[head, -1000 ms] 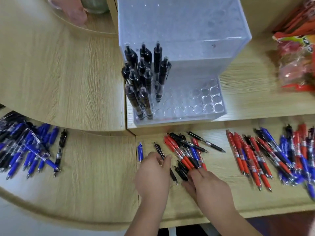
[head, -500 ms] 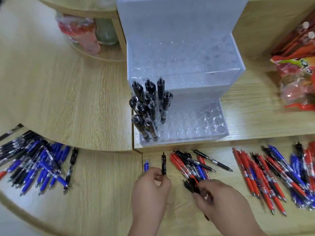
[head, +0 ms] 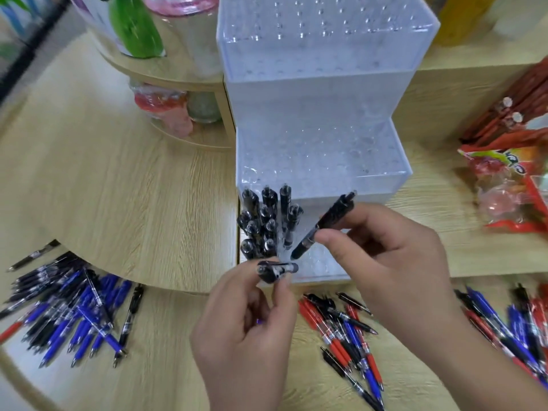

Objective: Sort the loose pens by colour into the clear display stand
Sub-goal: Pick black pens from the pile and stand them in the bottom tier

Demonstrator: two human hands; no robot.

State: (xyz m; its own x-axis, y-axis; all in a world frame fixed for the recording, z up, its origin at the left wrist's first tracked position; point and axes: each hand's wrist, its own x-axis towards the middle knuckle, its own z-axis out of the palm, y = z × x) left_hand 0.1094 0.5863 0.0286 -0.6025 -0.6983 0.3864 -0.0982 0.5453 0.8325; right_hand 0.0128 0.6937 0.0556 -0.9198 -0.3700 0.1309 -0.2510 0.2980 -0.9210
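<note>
The right hand's [head: 394,262] fingers [head: 333,237] pinch a black pen [head: 329,221] near its middle. Its long axis runs aslant. The dark grip end points down and left toward the lowest row of holes, and the clicker end points up and right. Just below and left of that tip, the left hand's [head: 246,330] fingers [head: 283,301] grip a second black pen [head: 277,269]. It lies nearly level and is blurred, and I cannot tell which end leads. The two pens are near each other but apart.

Straight beyond both sets of fingers rises the clear display stand [head: 323,161], stepped in tiers. The standing black pens [head: 267,223] fill the left part of its lowest tier, just above the left fingers. The holes right of them, under the slanted pen, lie open.

The stand's front edge sits at the lip of a raised step of the worktop [head: 118,188]. Below that lip, beneath the right wrist, loose pens [head: 350,336] in red, blue and black lie crossed. Well left of the left hand, a blue and black heap [head: 74,310] runs partly under the step's curved edge. Right of the right forearm lies a mixed heap [head: 519,321]. Snack packets [head: 510,179] lie on the step beyond it.
</note>
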